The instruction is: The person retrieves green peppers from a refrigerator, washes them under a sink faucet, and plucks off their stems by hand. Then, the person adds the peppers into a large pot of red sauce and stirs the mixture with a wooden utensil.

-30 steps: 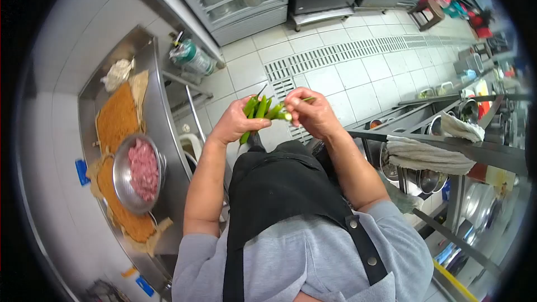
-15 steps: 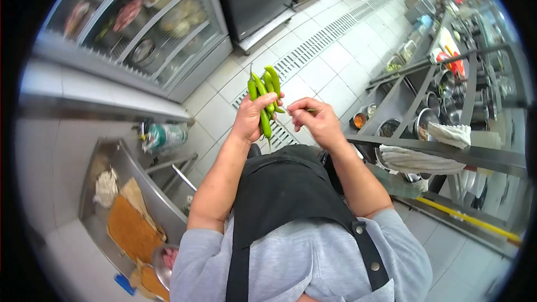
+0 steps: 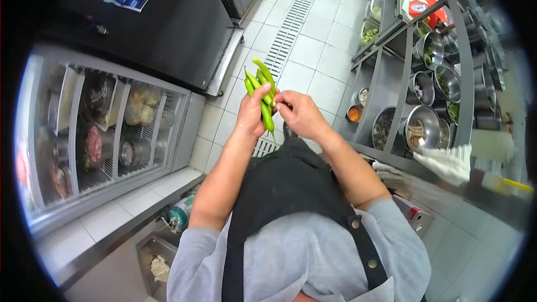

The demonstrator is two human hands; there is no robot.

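From my remote seat, through the head camera, I see the left hand (image 3: 253, 114) holding a small bunch of green peppers (image 3: 268, 117), thumb laid across their front and fingers folded behind. The bunch is in midair before the apron (image 3: 291, 184); beneath lie the tiled floor (image 3: 330, 50) and the slotted drain (image 3: 284, 33). No counter carries it. The right hand (image 3: 304, 113) meets the bunch's right side, thumb and forefinger drawn narrow at a pepper's end (I cannot tell whether they pinch anything, as the fingertips hide it).

What worries me is the hold: smooth, tapering peppers under one thumb could slide past each other if the right hand tugged hard, and one slipping out would drop to the floor. Loosening the left thumb would risk the same. To the right, the metal rack (image 3: 394, 81) has steel bowls along its length, and a white cloth (image 3: 447, 165) at its near end; a careless turn could bring the right elbow against that edge.
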